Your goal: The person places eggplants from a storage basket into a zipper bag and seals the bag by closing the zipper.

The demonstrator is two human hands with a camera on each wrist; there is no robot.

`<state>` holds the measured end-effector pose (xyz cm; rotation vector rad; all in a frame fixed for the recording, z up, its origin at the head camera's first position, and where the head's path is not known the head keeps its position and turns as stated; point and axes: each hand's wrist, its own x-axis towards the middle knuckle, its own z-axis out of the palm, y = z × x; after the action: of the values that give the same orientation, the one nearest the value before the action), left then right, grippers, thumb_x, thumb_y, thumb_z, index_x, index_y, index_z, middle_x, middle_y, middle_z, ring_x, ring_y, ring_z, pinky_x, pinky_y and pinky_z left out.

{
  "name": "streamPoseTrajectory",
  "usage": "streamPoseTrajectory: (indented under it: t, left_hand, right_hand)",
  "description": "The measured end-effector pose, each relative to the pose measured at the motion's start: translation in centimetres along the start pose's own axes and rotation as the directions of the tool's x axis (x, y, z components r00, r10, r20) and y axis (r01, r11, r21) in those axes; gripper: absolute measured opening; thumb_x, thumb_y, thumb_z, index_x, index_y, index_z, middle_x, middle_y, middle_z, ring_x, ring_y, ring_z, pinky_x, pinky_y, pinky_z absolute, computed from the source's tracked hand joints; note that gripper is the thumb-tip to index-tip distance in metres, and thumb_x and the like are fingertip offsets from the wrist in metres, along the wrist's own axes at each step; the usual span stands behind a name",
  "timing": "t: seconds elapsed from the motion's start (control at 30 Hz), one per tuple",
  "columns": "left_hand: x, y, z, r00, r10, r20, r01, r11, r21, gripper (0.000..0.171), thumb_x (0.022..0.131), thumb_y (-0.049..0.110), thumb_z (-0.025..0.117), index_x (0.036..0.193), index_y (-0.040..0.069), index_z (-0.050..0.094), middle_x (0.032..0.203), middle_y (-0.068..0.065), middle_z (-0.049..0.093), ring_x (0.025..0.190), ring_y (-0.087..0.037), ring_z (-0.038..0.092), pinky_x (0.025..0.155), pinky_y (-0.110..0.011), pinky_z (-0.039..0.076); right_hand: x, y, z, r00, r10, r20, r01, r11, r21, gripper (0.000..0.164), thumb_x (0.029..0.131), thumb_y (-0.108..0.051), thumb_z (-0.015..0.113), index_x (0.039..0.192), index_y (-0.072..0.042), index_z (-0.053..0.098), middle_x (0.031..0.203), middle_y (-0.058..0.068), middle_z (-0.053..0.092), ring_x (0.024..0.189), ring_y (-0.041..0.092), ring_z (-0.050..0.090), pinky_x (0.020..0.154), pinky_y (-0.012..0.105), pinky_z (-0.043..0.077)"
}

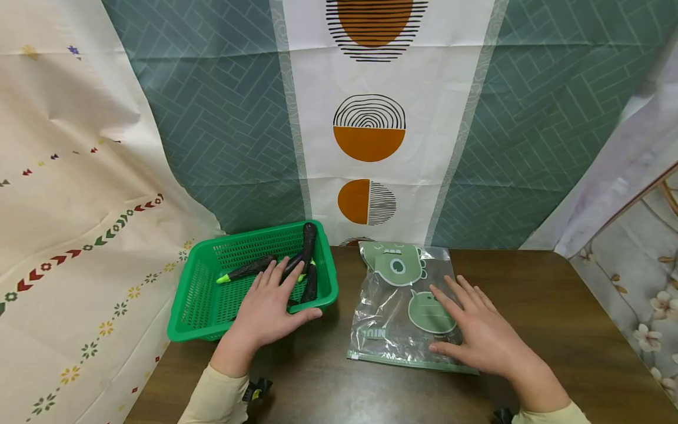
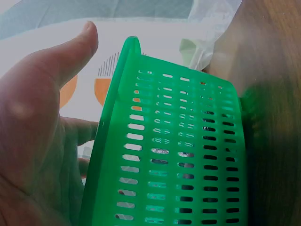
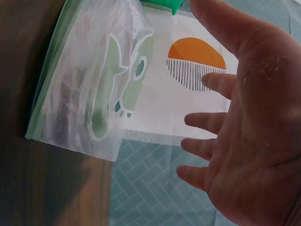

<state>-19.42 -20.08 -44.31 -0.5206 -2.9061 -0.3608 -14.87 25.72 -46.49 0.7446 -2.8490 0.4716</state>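
We hover our flat left hand over the green basket of eggplants, flat right hand above the printed bag; next, likely, gripping an eggplant.

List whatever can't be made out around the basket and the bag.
- Head view: the left hand covers part of the green basket and the dark eggplants' lower ends.
- Head view: the right hand hides the plastic bag's right edge; its print is cut off.
- Wrist views: eggplants unseen behind the basket wall.
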Motion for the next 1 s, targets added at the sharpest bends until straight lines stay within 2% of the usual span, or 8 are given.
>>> streamPoseTrajectory:
  t: [0.17,0.33,0.53,0.67,0.8,1.0]
  left_hand:
    - [0.3,-0.3,-0.2,1.0,-0.01,0.009,0.011,0.999,-0.041,0.107,0.094,0.082,0.065,0.175,0.017,0.039,0.175,-0.023,0.038,0.162,-0.053,0.032,0.128,-0.068,0.032]
    - [0.7,-0.7,-0.4,1.0,-0.018,0.021,0.02,0.997,-0.069,0.102,0.098,0.081,0.062,0.174,0.016,0.041,0.172,-0.024,0.042,0.158,-0.052,0.039,0.123,-0.069,0.039]
    - [1.2,-1.3,-0.4,0.999,-0.022,0.045,0.026,0.997,-0.073,0.1,0.1,0.08,0.06,0.174,0.016,0.041,0.172,-0.023,0.044,0.156,-0.051,0.043,0.12,-0.069,0.043]
    - [1.6,-1.7,-0.6,0.999,-0.01,0.037,0.012,0.998,-0.058,0.096,0.101,0.078,0.06,0.172,0.015,0.044,0.17,-0.022,0.047,0.154,-0.051,0.047,0.118,-0.068,0.045]
    - [2.1,-1.9,-0.9,0.999,-0.003,0.036,0.004,0.999,-0.045,0.094,0.102,0.077,0.061,0.17,0.014,0.047,0.168,-0.023,0.05,0.152,-0.051,0.049,0.118,-0.066,0.046]
    - [3.0,-2.2,-1.0,0.998,-0.016,0.06,0.018,0.999,-0.037,0.089,0.103,0.071,0.063,0.168,0.013,0.05,0.166,-0.02,0.052,0.15,-0.048,0.052,0.115,-0.066,0.05]
  right_hand:
    - [0.0,-0.3,0.5,0.999,-0.039,-0.006,0.039,0.999,0.011,0.107,0.086,-0.059,0.093,0.172,-0.018,0.044,0.176,0.023,0.034,0.162,0.054,0.029,0.117,0.078,0.038]
    - [0.0,-0.7,0.8,0.999,-0.032,0.042,0.031,0.999,0.036,0.105,0.087,-0.059,0.092,0.171,-0.019,0.045,0.175,0.023,0.036,0.159,0.053,0.036,0.112,0.077,0.044]
    - [0.0,-0.9,1.3,0.996,-0.043,0.08,0.039,0.998,0.045,0.102,0.086,-0.057,0.094,0.169,-0.018,0.049,0.172,0.021,0.041,0.156,0.053,0.042,0.111,0.074,0.047]
    - [0.1,-1.0,1.7,0.993,-0.056,0.105,0.051,0.997,0.052,0.101,0.086,-0.06,0.093,0.166,-0.015,0.053,0.17,0.023,0.043,0.153,0.055,0.044,0.11,0.073,0.049]
    - [0.2,-1.0,1.8,0.989,-0.053,0.138,0.045,0.997,0.057,0.103,0.084,-0.064,0.092,0.165,-0.014,0.054,0.168,0.024,0.044,0.152,0.056,0.045,0.109,0.071,0.051]
    - [0.3,-1.2,1.8,0.981,-0.032,0.19,0.021,0.998,0.063,0.103,0.079,-0.062,0.097,0.161,-0.012,0.059,0.166,0.024,0.047,0.151,0.056,0.046,0.11,0.069,0.051]
